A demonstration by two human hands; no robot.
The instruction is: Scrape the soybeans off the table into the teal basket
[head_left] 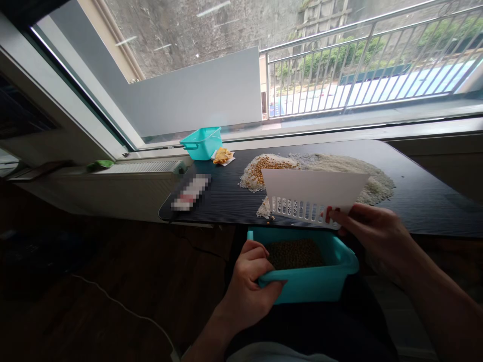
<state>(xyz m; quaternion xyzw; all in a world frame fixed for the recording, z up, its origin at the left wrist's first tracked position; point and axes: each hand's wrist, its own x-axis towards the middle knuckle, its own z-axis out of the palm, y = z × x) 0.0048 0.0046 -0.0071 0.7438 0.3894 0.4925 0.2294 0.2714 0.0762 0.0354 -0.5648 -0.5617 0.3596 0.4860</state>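
Note:
My left hand (253,276) is closed around the left rim of a turquoise plastic tub (313,286) resting at my lap, just below the table edge. Brownish-green granules (296,254) lie in this tub. In my right hand (372,226), pinched between thumb and fingers, is a thin white slotted plate (313,186) with a row of long slots along its lower edge. It is held above the table's front edge, partly hiding the heap behind. That heap shows white grains (251,176) topped with orange-yellow kernels (269,166), and paler grains (381,183) spread to the right.
On the dark table (433,201), a second turquoise tub (206,143) stands at the back left beside a crumpled yellowish item (222,156) on white paper. A blurred-out flat object (191,192) lies at the left. Behind are a radiator (143,168) and a window. A white cable (128,314) crosses the floor.

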